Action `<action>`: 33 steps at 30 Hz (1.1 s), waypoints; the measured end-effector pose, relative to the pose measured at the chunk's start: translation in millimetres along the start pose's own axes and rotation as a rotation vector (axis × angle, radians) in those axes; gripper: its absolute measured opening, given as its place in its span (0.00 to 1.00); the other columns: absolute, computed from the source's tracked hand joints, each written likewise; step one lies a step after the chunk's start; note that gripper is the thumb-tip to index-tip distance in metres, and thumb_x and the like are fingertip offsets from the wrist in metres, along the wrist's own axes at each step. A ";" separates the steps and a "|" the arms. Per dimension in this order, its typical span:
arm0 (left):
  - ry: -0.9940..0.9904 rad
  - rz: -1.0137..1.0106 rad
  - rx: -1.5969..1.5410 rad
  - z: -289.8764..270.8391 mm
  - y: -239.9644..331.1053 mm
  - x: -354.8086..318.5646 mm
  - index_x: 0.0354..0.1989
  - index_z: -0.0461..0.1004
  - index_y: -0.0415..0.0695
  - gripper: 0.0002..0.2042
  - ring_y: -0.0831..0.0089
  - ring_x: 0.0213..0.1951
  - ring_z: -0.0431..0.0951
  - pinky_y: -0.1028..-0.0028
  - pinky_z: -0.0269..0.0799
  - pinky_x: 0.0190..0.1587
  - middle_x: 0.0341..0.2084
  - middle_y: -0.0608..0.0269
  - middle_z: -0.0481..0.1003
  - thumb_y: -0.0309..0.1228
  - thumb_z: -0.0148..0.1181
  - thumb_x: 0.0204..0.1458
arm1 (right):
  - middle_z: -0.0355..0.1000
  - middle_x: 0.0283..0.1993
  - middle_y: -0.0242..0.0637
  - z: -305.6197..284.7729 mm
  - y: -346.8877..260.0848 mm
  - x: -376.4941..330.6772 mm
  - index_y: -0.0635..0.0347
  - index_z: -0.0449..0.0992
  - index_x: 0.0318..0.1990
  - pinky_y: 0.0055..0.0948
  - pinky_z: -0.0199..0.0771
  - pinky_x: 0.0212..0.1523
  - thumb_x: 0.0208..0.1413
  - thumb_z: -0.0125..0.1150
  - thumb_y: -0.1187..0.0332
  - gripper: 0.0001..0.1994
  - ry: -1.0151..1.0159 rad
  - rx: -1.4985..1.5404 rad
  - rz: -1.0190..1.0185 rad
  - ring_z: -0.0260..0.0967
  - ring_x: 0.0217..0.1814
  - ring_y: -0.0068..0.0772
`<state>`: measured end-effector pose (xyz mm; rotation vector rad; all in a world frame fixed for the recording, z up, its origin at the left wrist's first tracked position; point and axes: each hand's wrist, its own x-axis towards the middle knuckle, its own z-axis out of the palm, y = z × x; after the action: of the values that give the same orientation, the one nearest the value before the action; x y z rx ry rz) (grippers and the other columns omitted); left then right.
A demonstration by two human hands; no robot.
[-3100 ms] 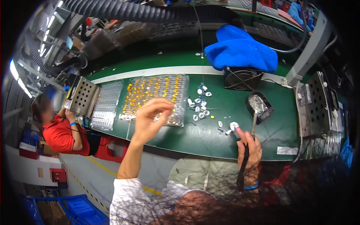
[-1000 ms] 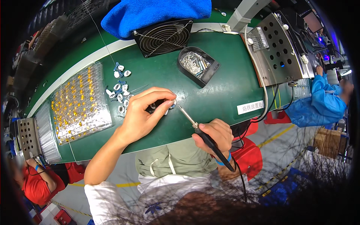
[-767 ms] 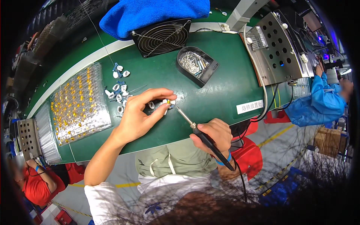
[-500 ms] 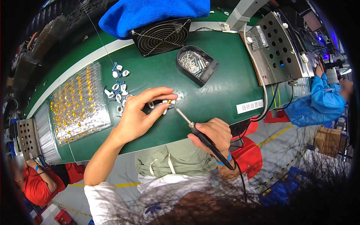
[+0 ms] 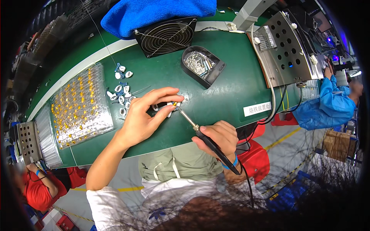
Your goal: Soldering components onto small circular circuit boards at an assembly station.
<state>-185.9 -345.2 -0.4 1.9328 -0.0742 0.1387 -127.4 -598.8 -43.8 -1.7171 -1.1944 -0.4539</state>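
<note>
Between the thumb and forefinger of my left hand [image 5: 139, 117] sits a small white part [image 5: 179, 104] with a bit of yellow on it, partly hidden by the fingers. My right hand [image 5: 221, 138] grips a soldering iron [image 5: 211, 144] by its black handle. The iron's metal tip points up and left and reaches the small white part; whether it touches cannot be made out. Several small white round parts with blue pieces [image 5: 127, 89] lie loose on the green bench beside my left hand.
Left of these, a clear plastic tray [image 5: 109, 115] holds many amber pieces. A black bin [image 5: 210, 81] with metal bits, a black fan [image 5: 166, 37] and a blue towel [image 5: 162, 13] stand farther back. A perforated metal box [image 5: 283, 54] is at right. Co-workers sit either side.
Almost nothing differs. Both hands, the soldering iron and the small white part stay in nearly the same place, with only a very slight shift at the tip.
</note>
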 end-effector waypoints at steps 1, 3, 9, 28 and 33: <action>0.001 0.000 -0.005 0.2 0.0 0.1 0.63 0.73 0.35 0.20 0.71 0.55 0.84 0.71 0.76 0.60 0.51 0.55 0.86 0.19 0.65 0.63 | 0.81 0.32 0.33 0.2 0.2 0.0 0.62 0.81 0.48 0.28 0.68 0.24 0.47 0.84 0.69 0.21 0.003 -0.002 0.000 0.76 0.25 0.30; 0.000 0.000 -0.003 0.0 0.1 0.1 0.63 0.73 0.35 0.20 0.71 0.55 0.84 0.72 0.76 0.59 0.51 0.55 0.86 0.19 0.65 0.63 | 0.81 0.32 0.33 0.4 0.5 0.0 0.62 0.81 0.48 0.28 0.68 0.24 0.47 0.84 0.69 0.21 0.004 -0.001 -0.001 0.76 0.25 0.30; 0.035 0.044 0.017 1.6 -0.6 1.0 0.61 0.75 0.35 0.20 0.64 0.52 0.87 0.67 0.80 0.56 0.50 0.56 0.86 0.17 0.64 0.60 | 0.81 0.32 0.35 -1.5 -0.3 -1.0 0.62 0.81 0.47 0.28 0.69 0.24 0.47 0.84 0.69 0.21 0.004 -0.003 0.000 0.76 0.25 0.31; 0.076 0.066 0.025 4.6 -6.2 -1.0 0.62 0.76 0.38 0.20 0.63 0.49 0.87 0.67 0.81 0.53 0.47 0.55 0.86 0.18 0.65 0.60 | 0.77 0.31 0.41 -9.1 5.8 15.4 0.66 0.79 0.55 0.31 0.71 0.27 0.46 0.83 0.77 0.27 0.185 -0.052 0.235 0.73 0.26 0.36; 0.083 0.074 0.040 5.2 -6.5 -0.5 0.62 0.76 0.38 0.21 0.63 0.49 0.87 0.67 0.81 0.53 0.47 0.54 0.86 0.18 0.65 0.60 | 0.77 0.28 0.40 -9.2 3.9 8.0 0.67 0.79 0.55 0.30 0.71 0.26 0.44 0.83 0.78 0.28 0.162 -0.003 0.222 0.74 0.26 0.36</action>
<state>-185.3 -347.7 -8.3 1.9624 -0.0886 0.2719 -118.5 -602.8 -35.5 -1.7557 -0.8766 -0.4497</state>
